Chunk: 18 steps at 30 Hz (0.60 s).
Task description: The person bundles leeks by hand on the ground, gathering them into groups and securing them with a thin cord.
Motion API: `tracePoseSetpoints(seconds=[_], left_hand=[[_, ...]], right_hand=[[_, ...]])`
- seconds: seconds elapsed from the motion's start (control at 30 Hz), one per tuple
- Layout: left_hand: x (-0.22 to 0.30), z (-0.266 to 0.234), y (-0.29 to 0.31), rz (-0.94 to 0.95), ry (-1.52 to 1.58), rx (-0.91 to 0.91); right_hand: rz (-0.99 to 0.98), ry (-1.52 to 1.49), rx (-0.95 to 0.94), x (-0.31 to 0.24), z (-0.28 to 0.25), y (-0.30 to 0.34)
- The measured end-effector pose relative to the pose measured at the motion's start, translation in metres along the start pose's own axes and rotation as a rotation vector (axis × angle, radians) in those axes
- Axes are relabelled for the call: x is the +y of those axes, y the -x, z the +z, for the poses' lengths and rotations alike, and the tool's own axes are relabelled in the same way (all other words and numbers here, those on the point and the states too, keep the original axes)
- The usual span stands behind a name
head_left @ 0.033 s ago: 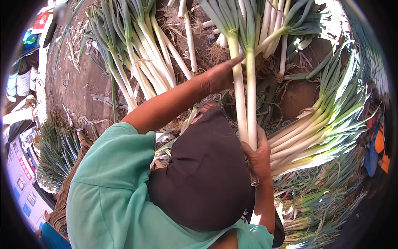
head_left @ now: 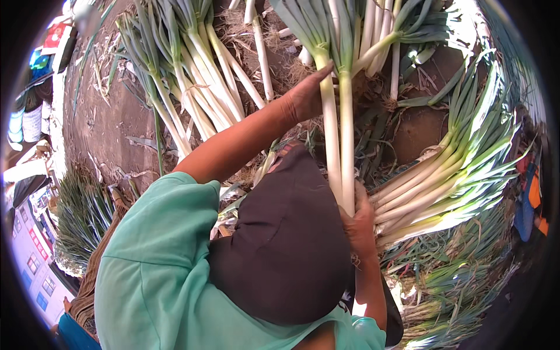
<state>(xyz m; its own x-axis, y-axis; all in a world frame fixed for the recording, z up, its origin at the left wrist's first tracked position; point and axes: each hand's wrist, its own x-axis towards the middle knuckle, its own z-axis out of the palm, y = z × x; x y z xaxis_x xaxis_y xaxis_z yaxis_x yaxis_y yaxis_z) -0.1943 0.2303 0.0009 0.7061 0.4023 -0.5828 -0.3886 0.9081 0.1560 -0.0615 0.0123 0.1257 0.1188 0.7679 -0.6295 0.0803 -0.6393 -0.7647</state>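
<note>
Far left is a lettered sign [head_left: 38,244] (left hand [head_left: 306,98] and right hand [head_left: 359,226] grip leeks [head_left: 330,134]).

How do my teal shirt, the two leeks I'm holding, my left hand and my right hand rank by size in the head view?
1. Teal shirt
2. Held leeks
3. Left hand and right hand: too alike to rank

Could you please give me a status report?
Right hand gripping two leeks near the base; left hand at their upper stalks; other leeks close beside right hand.
</note>
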Motion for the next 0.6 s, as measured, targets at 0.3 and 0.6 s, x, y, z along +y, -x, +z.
tracePoseSetpoints(seconds=[0.3,0.6], left_hand=[[-0.054,0.089,0.000,0.319,-0.259,0.231],[-0.159,0.206,-0.024,0.767,-1.476,-0.713]], right_hand=[[-0.164,0.528,0.352,0.010,0.006,-0.001],[-0.197,-0.065,0.978,0.012,-0.104,0.052]])
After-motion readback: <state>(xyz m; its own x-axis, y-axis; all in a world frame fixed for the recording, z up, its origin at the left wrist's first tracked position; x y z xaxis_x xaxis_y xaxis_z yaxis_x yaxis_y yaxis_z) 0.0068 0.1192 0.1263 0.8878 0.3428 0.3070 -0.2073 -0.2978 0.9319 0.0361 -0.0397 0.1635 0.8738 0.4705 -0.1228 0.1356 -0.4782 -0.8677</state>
